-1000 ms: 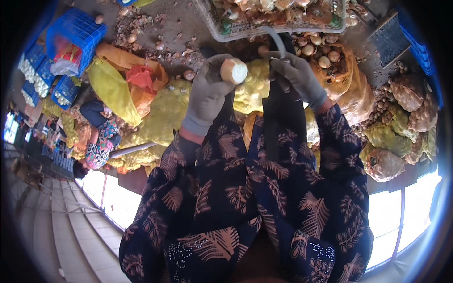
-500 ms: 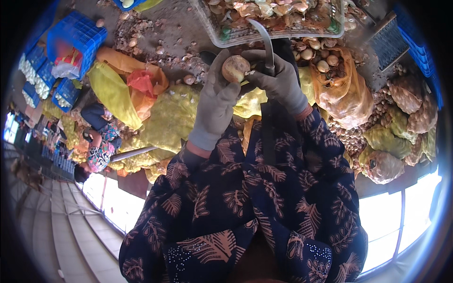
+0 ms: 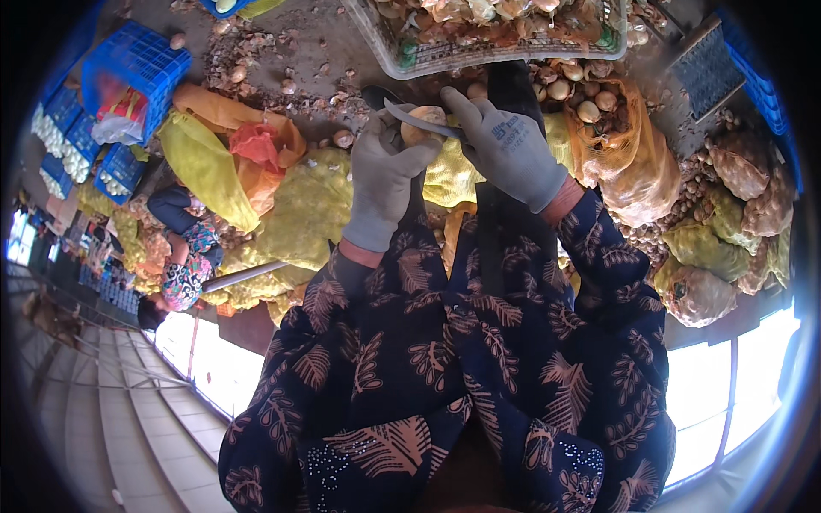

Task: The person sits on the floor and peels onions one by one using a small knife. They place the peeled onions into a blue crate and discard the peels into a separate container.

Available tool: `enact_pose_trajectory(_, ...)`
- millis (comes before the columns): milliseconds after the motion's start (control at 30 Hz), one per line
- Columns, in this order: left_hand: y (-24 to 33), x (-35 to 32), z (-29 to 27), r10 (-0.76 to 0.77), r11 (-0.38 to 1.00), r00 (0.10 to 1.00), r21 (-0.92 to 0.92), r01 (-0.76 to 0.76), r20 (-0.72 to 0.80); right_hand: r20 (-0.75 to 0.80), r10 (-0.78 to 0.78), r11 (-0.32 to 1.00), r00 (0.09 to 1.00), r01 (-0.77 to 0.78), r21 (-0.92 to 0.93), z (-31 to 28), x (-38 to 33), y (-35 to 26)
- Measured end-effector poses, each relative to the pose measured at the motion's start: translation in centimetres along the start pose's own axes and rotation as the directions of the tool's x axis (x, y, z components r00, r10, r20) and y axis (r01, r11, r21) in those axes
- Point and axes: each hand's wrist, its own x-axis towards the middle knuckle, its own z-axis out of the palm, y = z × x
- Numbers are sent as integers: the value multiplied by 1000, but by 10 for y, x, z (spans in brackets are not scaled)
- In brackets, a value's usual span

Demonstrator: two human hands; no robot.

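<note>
In a grey glove, my left hand (image 3: 383, 175) is closed around a brownish-yellow onion (image 3: 421, 128), its thumb lying along the near side. My right hand (image 3: 510, 154), gloved alike, grips a knife with a curved blade (image 3: 419, 120). The blade lies across the onion, its tip pointing left toward my left fingers. The knife's handle is hidden inside my right glove. Beyond both hands stands a pale plastic crate (image 3: 505, 61) filled with onion skins and peelings.
An orange mesh bag (image 3: 637, 175) spills onions at the right, with more filled sacks (image 3: 710, 248) behind. Yellow sacks (image 3: 312, 209) lie to the left. Blue crates (image 3: 141, 73) stand at the far left, near another person (image 3: 184, 256). Peelings litter the floor (image 3: 316, 51).
My right hand has turned over, back now upward, and the blade has swung from pointing up to lying across the onion. My left hand still holds the onion, slightly lower.
</note>
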Motion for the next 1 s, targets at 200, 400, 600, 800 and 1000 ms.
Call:
enact_pose_trajectory(200,5,-8,9,52,995,998,89,-49,-32,-39,-40,998,998,42,53,-1,-4,-1)
enact_pose_trajectory(400,6,-8,-3,106,994,994,-8,-106,29,103,398,911,912,-406,71,60,-51,108)
enact_pose_trajectory(600,-16,16,-35,-1,963,993,-269,34,122,70,253,805,965,-250,539,-2,-41,25)
enact_pose_trajectory(800,-9,23,-30,114,993,987,20,-117,116,16,110,831,994,-101,547,3,-38,-3)
enact_pose_trajectory(1000,-3,23,-26,100,966,991,230,-117,84,16,77,859,997,-75,507,6,-34,1)
